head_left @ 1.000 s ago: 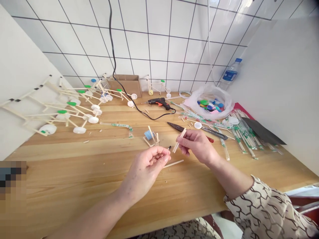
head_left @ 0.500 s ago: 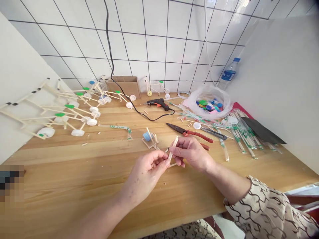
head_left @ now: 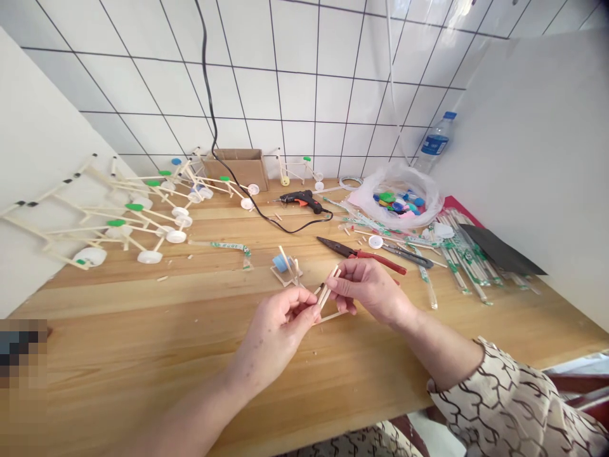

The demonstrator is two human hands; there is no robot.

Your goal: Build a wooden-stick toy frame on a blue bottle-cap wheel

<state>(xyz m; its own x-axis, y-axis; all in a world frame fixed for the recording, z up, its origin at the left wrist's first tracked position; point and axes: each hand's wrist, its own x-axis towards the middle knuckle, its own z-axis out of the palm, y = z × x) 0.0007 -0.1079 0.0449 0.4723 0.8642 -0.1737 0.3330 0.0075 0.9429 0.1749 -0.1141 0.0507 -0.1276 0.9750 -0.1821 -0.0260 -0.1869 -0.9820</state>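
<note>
Two short pale wooden sticks (head_left: 328, 287) stand slantwise between my hands, side by side. My left hand (head_left: 285, 324) pinches their lower ends between thumb and fingers. Near the upper ends, the fingertips of my right hand (head_left: 368, 289) are closed on the same sticks. Just behind my hands lies a small stick frame with a blue bottle cap (head_left: 281, 263), partly hidden by my fingers. A loose-looking stick (head_left: 332, 317) shows on the table below my right fingers. Pliers (head_left: 361, 254) with red handles lie behind my right hand.
Several stick models (head_left: 137, 235) with cap wheels crowd the left back. A hot glue gun (head_left: 302, 200) and cardboard box (head_left: 238, 168) are at the back. To the right lie a bag of caps (head_left: 404, 200), a utility knife (head_left: 409, 255), wrapped sticks (head_left: 469, 254) and a water bottle (head_left: 435, 143).
The two sticks have tilted a little and now show a narrow gap between their upper parts. Both hands keep nearly the same place and hold.
</note>
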